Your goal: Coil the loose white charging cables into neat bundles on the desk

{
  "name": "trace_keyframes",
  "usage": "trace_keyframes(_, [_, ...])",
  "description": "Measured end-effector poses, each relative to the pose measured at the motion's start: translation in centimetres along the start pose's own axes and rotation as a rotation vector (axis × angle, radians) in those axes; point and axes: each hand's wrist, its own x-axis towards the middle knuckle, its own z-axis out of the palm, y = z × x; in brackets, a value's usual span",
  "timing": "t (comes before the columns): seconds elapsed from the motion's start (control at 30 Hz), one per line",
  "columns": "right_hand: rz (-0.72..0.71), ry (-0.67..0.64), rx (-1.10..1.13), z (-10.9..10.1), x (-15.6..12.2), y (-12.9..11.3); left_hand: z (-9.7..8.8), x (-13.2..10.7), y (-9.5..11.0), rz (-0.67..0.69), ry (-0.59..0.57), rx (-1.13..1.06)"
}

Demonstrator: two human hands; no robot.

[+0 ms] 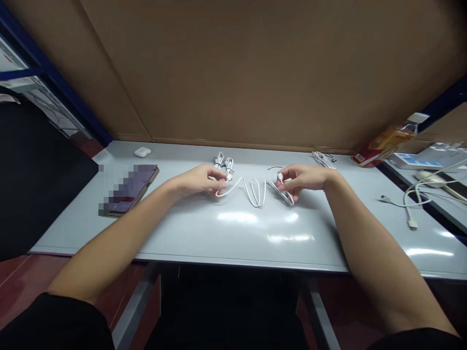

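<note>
**A:** Looking down from the head camera, what do the two hands have?

**B:** One white cable [255, 192]. The left hand [204, 179] pinches one end between thumb and fingertips. The right hand [302, 177] grips the other end, with its small white plug showing between thumb and forefinger. Both hands are closed on it and neither is slack.

**A:** And the cable itself?

**B:** It lies on the grey table [237, 243] between the hands, its slack falling in two or three waves. One loop curls under the right hand's fingers.

**A:** Which step would you call this?

**B:** I'd judge it as the gathering of the length. The ends are caught, but the middle is loose and not yet folded into a bundle.

**A:** What does a further move call for?

**B:** Firm pinches on both ends and even folds, I think, so the waves don't cross and tangle.

**A:** What else is around?

**B:** Two tied cable bundles [224, 163] lie just beyond the left hand, and a thin black tie [274, 168] is near the right. Another coiled cable [323, 159] lies by the cardboard wall [255, 73]. To the left are a phone [129, 189] and an earbud case [142, 152]. Well off to the right, a loose charging cable [408, 204] trails across the table.
</note>
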Motion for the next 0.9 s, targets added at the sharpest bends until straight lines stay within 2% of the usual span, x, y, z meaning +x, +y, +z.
trace_keyframes(0.13, [-0.034,0.008,-0.012,2.0,1.2,-0.8,3.4,1.2,-0.9,0.030,0.204,0.092])
trace_keyframes(0.27, [-0.131,0.023,0.057,4.9,2.6,-1.8,4.9,1.8,-1.8,0.150,0.351,0.258])
trace_keyframes(0.43, [-0.206,0.099,0.344,8.1,4.2,-2.4,5.3,1.4,-1.4,0.306,0.330,0.421])
trace_keyframes(0.53, [-0.213,0.151,0.493,8.7,5.0,-2.2,5.7,1.0,-0.7,0.343,0.299,0.510])
trace_keyframes(0.63, [-0.235,0.148,0.560,8.8,5.4,-2.0,6.4,0.6,-0.3,0.394,0.307,0.581])
trace_keyframes(0.77, [-0.240,0.215,0.469,8.7,4.9,-2.4,7.0,0.7,-0.6,0.440,0.318,0.669])
trace_keyframes(0.83, [-0.228,0.298,0.308,8.4,4.3,-2.7,6.8,0.9,-1.0,0.445,0.296,0.682])
trace_keyframes(0.9, [-0.217,0.407,0.056,8.0,3.6,-3.0,6.5,1.2,-1.3,0.460,0.280,0.683])
